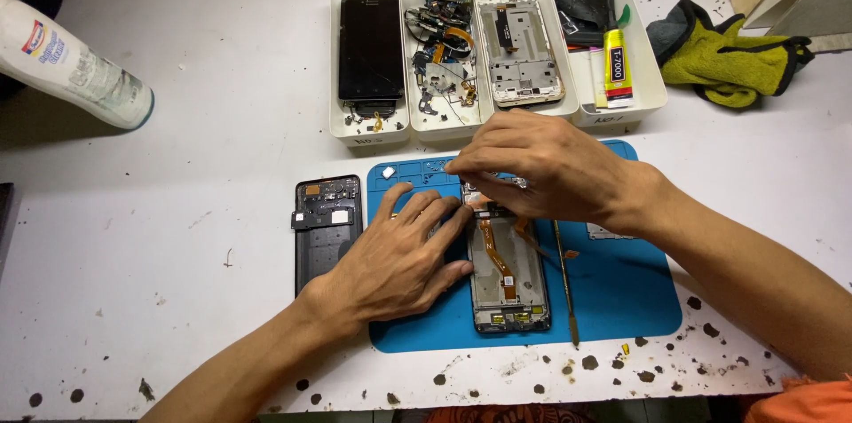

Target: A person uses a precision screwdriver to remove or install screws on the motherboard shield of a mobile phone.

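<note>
- Silver-grey and opened up, a phone frame (508, 274) lies lengthwise on a blue work mat (621, 299), with an orange ribbon cable running down its middle.
- The left hand (399, 259) lies flat and open at the frame's 9 o'clock, fingertips pressing its upper left edge; it grips nothing.
- The right hand (541, 166) hovers over the frame's 12 o'clock end, fingers curled and pinched together on a small part there; what the part is cannot be told.
- A thin metal pry tool (565, 281) lies on the mat at the frame's 3 o'clock, just beside it.
- A dark back cover (325, 228) rests on the white table (177, 210) at the mat's 9 o'clock.
- At 12 o'clock, four white trays (497, 50) hold a black phone, loose parts, another frame and a yellow glue tube (616, 68).
- A yellow-green cloth (728, 55) sits at 2 o'clock; a white bottle (75, 63) lies at 10 o'clock.
</note>
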